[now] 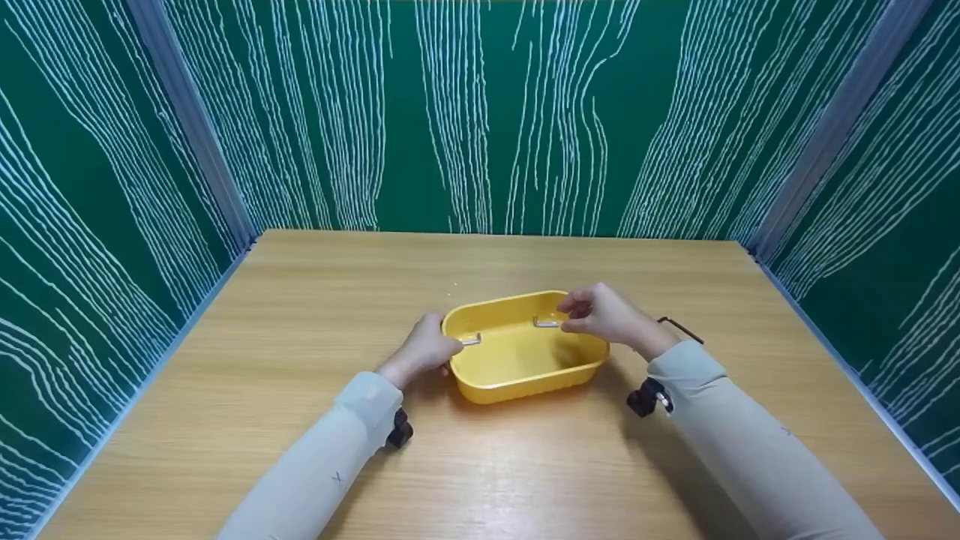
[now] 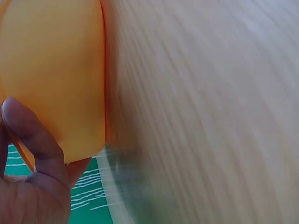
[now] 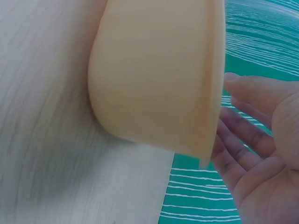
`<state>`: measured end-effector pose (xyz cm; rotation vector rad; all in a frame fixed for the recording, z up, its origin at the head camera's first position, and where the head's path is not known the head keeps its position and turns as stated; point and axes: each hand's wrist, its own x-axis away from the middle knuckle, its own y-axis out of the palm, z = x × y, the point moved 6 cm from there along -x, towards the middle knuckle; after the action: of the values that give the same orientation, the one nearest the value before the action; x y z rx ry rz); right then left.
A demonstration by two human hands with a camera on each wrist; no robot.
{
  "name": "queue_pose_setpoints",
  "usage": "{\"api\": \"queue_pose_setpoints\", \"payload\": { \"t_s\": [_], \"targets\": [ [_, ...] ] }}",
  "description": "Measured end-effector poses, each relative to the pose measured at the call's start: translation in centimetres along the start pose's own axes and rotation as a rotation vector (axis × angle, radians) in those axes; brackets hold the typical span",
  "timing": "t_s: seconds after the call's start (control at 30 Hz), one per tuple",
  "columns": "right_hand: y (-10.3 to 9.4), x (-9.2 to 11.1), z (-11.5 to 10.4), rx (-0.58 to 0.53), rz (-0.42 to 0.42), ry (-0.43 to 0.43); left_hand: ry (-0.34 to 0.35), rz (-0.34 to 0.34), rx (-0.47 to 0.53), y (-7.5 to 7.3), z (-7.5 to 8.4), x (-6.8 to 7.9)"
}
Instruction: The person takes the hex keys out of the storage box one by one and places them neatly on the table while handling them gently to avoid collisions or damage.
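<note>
Plainly, left fingers grip the yellow tub at its left end.

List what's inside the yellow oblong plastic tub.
One silvery L-shaped metal rod near the left hand, a second rod near the right hand. Both hands cover some interior; anything beneath is hidden.

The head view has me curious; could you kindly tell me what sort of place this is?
Probably a small enclosed work booth, perhaps for recordings: green panels with wavy white lines surround three sides of a wood-grained table, and greyish posts stand at its far corners.
</note>
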<state>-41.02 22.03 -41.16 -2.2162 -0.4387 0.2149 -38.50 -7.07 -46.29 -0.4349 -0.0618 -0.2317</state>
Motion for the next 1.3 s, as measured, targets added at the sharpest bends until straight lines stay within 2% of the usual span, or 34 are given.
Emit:
{"api": "queue_pose_setpoints", "payload": {
  "t_s": [0.2, 0.47, 0.67, 0.77, 1.0, 1.3],
  "targets": [
    [1.2, -0.7, -0.4, 0.032, -0.065, 0.009, 0.003, -0.001, -0.001, 0.0, -0.1, 0.0],
    [2.7, -1.5, -1.0, 0.076, -0.148, -0.024, -0.008, 0.014, -0.009, 0.0, -0.1, -0.1],
    [3.6, -2.0, -0.9, 0.090, -0.217, 0.004, 0.007, -0.001, -0.005, 0.1, -0.1, -0.1],
    [3.9, -2.3, -0.9, 0.109, -0.244, -0.012, 0.008, -0.005, 0.000, 0.1, -0.1, -0.1],
    [4.5, -2.8, -1.2, 0.205, -0.234, -0.051, -0.001, -0.008, 0.006, 0.0, -0.2, -0.2],
    [5.0, -3.1, -1.2, 0.240, -0.258, -0.052, -0.038, 0.011, 0.003, -0.1, -0.4, -0.2]
  ]
}}
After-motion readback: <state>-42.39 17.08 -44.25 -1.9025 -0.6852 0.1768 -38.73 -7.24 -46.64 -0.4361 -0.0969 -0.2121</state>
